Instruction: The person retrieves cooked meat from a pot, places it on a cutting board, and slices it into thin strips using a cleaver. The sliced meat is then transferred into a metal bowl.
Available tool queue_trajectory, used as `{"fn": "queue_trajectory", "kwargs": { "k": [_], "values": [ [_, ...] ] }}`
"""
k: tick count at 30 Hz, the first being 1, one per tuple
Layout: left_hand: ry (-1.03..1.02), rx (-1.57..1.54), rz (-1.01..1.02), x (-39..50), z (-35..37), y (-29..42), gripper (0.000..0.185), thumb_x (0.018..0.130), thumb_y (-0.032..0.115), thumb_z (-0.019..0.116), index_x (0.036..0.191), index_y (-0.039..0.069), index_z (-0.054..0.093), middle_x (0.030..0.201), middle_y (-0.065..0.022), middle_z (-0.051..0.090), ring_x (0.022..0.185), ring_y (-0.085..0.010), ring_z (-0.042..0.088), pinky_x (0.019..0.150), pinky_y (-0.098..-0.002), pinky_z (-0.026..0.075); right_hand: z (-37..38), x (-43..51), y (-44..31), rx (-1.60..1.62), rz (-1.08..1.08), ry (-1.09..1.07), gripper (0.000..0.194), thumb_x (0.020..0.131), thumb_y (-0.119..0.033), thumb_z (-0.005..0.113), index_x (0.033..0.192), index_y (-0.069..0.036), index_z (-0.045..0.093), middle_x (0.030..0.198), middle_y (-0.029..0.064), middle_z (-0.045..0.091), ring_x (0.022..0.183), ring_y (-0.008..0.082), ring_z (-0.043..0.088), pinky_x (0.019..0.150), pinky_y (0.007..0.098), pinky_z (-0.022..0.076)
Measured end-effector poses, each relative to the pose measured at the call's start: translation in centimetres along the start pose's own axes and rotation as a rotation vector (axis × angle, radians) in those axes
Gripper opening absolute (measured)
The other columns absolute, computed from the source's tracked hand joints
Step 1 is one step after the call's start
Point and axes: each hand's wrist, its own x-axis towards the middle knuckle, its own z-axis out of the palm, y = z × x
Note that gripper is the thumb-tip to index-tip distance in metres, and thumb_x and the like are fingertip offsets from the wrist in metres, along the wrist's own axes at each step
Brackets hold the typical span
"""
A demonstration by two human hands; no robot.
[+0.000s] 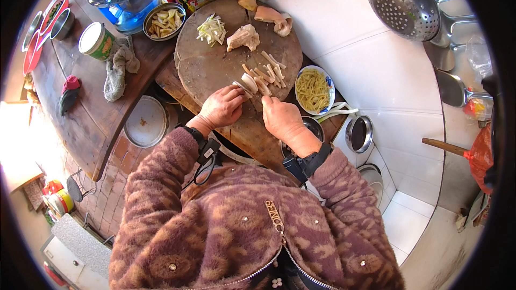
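On the round wooden chopping board (201, 64), my left hand (222, 108) presses its fingertips on pale meat slices (249, 83) at the near edge. My right hand (282, 117) is curled just to the right of them; whatever its fingers may hold is hidden. Several cut meat strips (275, 73) lie beyond my hands. Farther up the board sit a pale chunk of cooked meat (244, 38), a pile of whitish-green shreds (211, 30), a curled piece of meat with skin (274, 19) and a small yellowish-brown lump (247, 3).
A bowl of yellow shreds (313, 90) stands right of the board, near scallion stalks (338, 110). At upper left are a metal bowl of pale slices (164, 22), a blue water jug (125, 0) and a grey cloth (119, 68). A perforated ladle (403, 4) hangs at right.
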Motion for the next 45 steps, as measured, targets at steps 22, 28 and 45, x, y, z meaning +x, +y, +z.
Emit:
{"fn": "queue_trajectory", "kwargs": {
  "k": [22, 28, 45],
  "values": [
    [-0.003, -0.021, -0.021, -0.1, -0.1, 0.0, 0.032, 0.074, 0.010, 0.068, 0.106, 0.008, 0.068, 0.112, -0.0089, 0.066, 0.111, -0.0296, 0.061, 0.095, -0.0403, 0.052, 1.6, 2.2, 0.8, 0.027, 0.003, -0.022, 0.017, 0.093, -0.017, 0.055, 0.104, -0.005, 0.055, 0.084, 0.0154, 0.068, 0.070, 0.0357, 0.068, 0.059, 0.0454, 0.0551],
    [0.012, -0.001, -0.016, -0.1, -0.1, -0.1, 0.031, 0.074, 0.011, 0.067, 0.105, 0.007, 0.068, 0.111, -0.0089, 0.066, 0.109, -0.0290, 0.061, 0.094, -0.0405, 0.051, -0.2, 0.7, 1.0, 0.040, 0.004, 0.001, 0.019, 0.092, -0.017, 0.057, 0.104, -0.003, 0.056, 0.082, 0.0155, 0.068, 0.072, 0.0355, 0.069, 0.062, 0.0459, 0.0552],
    [-0.013, -0.048, -0.053, -0.1, -0.2, 0.0, 0.029, 0.074, 0.010, 0.067, 0.103, 0.007, 0.069, 0.111, -0.0104, 0.066, 0.111, -0.0312, 0.061, 0.096, -0.0424, 0.051, -0.2, 2.6, 0.3, 0.096, 0.005, -0.132, 0.017, 0.092, -0.017, 0.055, 0.101, -0.002, 0.054, 0.074, 0.0195, 0.068, 0.070, 0.0398, 0.068, 0.061, 0.0499, 0.0542]
  ]
}}
